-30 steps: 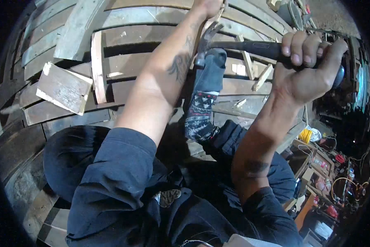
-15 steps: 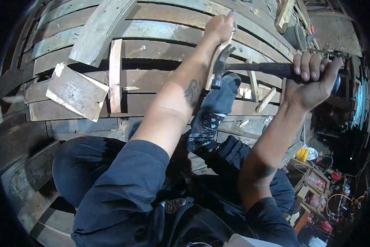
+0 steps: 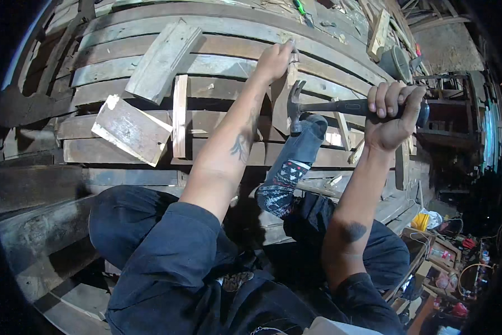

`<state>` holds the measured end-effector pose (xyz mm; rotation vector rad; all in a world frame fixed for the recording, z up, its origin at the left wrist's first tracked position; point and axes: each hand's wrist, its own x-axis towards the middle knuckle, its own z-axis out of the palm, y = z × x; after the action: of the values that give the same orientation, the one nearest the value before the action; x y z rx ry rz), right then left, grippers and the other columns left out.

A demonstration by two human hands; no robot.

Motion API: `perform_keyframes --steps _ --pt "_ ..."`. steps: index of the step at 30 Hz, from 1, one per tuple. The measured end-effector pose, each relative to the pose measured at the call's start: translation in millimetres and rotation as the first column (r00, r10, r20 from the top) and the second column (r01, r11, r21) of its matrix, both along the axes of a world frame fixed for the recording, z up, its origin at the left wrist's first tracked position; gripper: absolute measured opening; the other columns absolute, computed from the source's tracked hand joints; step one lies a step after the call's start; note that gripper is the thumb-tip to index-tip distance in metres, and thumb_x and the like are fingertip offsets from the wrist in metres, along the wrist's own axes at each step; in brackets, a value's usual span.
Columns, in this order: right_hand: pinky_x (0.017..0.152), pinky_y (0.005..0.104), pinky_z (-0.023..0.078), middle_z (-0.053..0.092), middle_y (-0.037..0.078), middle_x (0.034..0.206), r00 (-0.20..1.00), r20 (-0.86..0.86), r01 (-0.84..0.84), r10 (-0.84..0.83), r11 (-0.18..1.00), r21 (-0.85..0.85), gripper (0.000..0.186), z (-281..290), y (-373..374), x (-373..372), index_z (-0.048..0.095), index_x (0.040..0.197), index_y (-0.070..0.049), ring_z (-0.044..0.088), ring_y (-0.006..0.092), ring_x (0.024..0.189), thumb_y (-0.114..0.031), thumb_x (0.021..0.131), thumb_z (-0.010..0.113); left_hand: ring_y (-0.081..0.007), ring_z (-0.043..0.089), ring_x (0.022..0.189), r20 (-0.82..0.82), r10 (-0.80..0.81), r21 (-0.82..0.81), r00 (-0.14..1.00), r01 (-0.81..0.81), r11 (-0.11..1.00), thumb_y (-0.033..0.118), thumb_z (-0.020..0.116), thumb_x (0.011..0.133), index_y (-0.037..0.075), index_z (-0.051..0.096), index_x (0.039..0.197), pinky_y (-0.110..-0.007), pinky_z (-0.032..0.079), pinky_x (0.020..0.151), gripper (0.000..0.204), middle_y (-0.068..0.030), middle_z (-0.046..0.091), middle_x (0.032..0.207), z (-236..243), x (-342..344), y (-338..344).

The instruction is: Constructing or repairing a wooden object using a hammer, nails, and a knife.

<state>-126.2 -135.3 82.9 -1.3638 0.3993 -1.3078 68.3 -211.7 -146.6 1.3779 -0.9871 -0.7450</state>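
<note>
Head view: right hand (image 3: pixel 391 114) clenched round hammer (image 3: pixel 332 106), left hand (image 3: pixel 274 61) grasping board (image 3: pixel 283 100); grey bucket (image 3: pixel 396 63), contents unclear.

Uneven cool light, bright on slats (image 3: pixel 234 25) toward 12 o'clock; dark shadow between legs (image 3: pixel 136 218), around 3 o'clock; slats bow, fisheye; black rim; hammer (image 3: pixel 334 106) fairly crisp; clutter (image 3: pixel 443 259) near 4 o'clock soft.
</note>
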Motion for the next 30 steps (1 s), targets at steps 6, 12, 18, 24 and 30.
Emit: perform_keyframes --steps 6,12,18,24,30 --pt "0.058 0.0309 0.037 0.034 -0.001 0.062 1.000 0.002 -0.002 0.002 1.000 -0.016 0.039 -8.2 29.5 -21.9 0.042 0.079 -0.012 0.036 0.0132 0.055 -0.038 0.108 0.045 -0.0401 0.067 0.095 0.043 -0.002 -0.009 0.999 0.002 1.000 0.044 0.047 0.098 0.001 0.070 0.100 -0.045 0.049 0.086 0.049 -0.0251 0.070 0.097 22.2 7.8 42.3" --pt "0.063 0.0325 0.041 0.035 -0.002 0.060 0.986 -0.070 0.157 -0.151 0.984 0.083 0.033 -21.0 34.0 -27.5 0.042 0.078 -0.014 0.041 0.0134 0.056 -0.031 0.105 0.053 -0.0211 0.062 0.108 -0.315 0.009 0.003 0.949 -0.009 1.000 0.025 0.058 0.095 0.001 0.071 0.115 -0.033 0.045 0.097 0.034 -0.0124 0.069 0.115 24.7 11.7 78.1" --pt "0.058 0.0324 0.046 0.039 -0.002 0.058 0.981 -0.037 0.192 -0.189 0.971 0.140 0.029 -22.0 51.6 -1.4 0.045 0.080 -0.012 0.043 0.0122 0.052 -0.026 0.100 0.061 -0.0244 0.063 0.106 -0.404 0.331 0.150 0.853 -0.295 0.944 0.026 0.062 0.093 0.003 0.067 0.117 -0.035 0.047 0.095 0.034 -0.0133 0.070 0.112 23.8 19.3 109.6" --pt "0.053 0.0301 0.043 0.041 -0.003 0.057 0.981 -0.036 0.196 -0.193 0.973 0.126 0.029 -19.9 32.0 10.9 0.048 0.080 -0.010 0.043 0.0108 0.048 -0.026 0.097 0.066 -0.0378 0.053 0.127 -0.051 0.364 0.125 0.930 -0.356 0.926 0.044 0.056 0.097 0.009 0.067 0.123 -0.043 0.041 0.108 0.045 -0.0208 0.058 0.133 22.4 8.4 121.8" --pt "0.053 0.0282 0.040 0.038 -0.003 0.057 0.971 -0.057 0.239 -0.233 0.960 0.146 0.029 -22.9 27.4 18.2 0.048 0.077 -0.013 0.041 0.0097 0.049 -0.023 0.096 0.068 -0.0401 0.043 0.136 0.075 0.299 0.080 0.951 -0.305 0.949 0.051 0.063 0.094 0.004 0.048 0.142 -0.044 0.036 0.114 0.069 -0.0244 0.042 0.145 27.5 -14.7 124.4"
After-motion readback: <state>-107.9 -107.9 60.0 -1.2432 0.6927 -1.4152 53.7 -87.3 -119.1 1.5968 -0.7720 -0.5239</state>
